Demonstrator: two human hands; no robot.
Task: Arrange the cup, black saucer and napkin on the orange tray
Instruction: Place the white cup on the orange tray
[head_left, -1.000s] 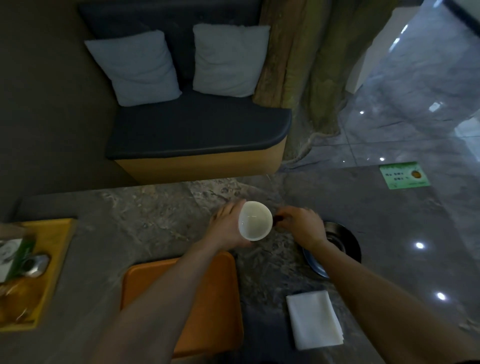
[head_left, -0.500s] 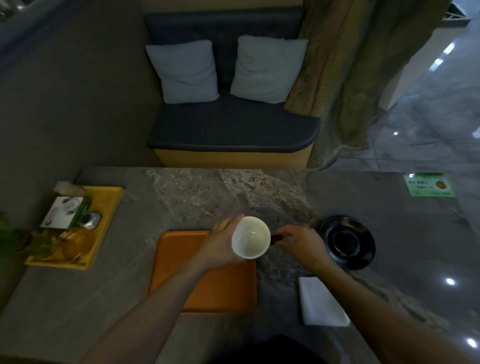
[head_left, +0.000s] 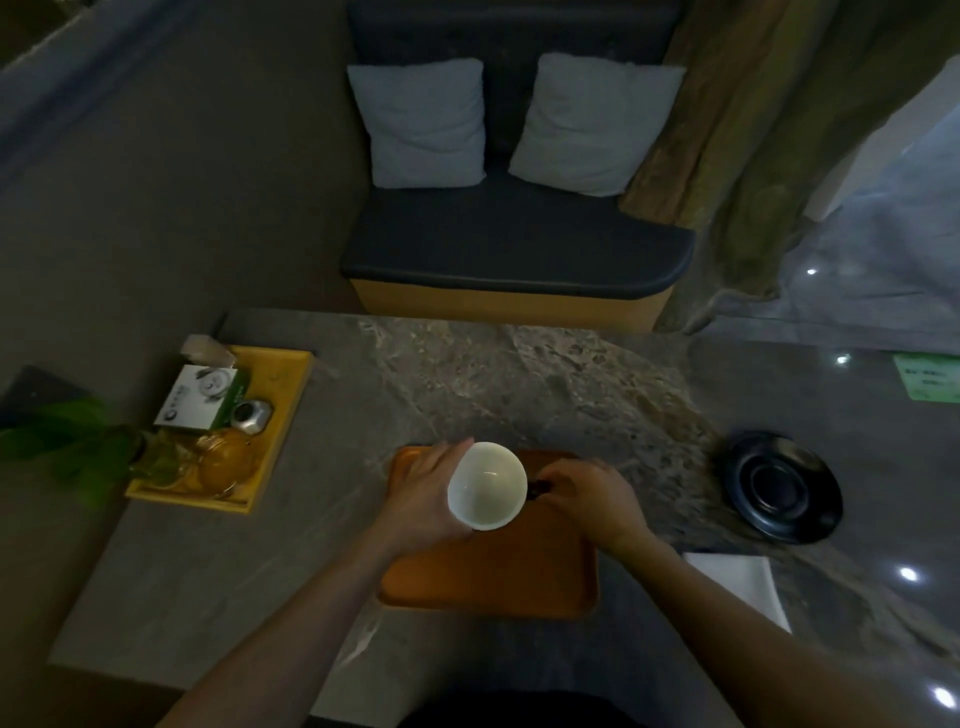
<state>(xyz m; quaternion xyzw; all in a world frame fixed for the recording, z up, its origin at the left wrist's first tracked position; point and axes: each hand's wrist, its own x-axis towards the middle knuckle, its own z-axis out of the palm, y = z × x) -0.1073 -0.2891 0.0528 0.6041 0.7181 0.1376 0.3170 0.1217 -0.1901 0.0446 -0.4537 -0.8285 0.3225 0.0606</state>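
The white cup (head_left: 488, 486) is empty and hangs above the far half of the orange tray (head_left: 493, 577). My left hand (head_left: 426, 493) wraps its left side. My right hand (head_left: 592, 493) pinches its dark handle on the right. The black saucer (head_left: 782, 486) lies on the table to the right of the tray, apart from both hands. A folded white napkin (head_left: 740, 582) sits nearer me, below the saucer, partly hidden by my right forearm.
A yellow tray (head_left: 283, 415) at the table's left holds a box, a small metal pot and glassware, with green leaves (head_left: 67, 441) beside it. Beyond the marble table (head_left: 493, 374) stands a dark bench (head_left: 514, 249) with two cushions.
Both hands have carried the cup leftward from beside the saucer to above the orange tray. The saucer and napkin stay where they were; the camera has panned left.
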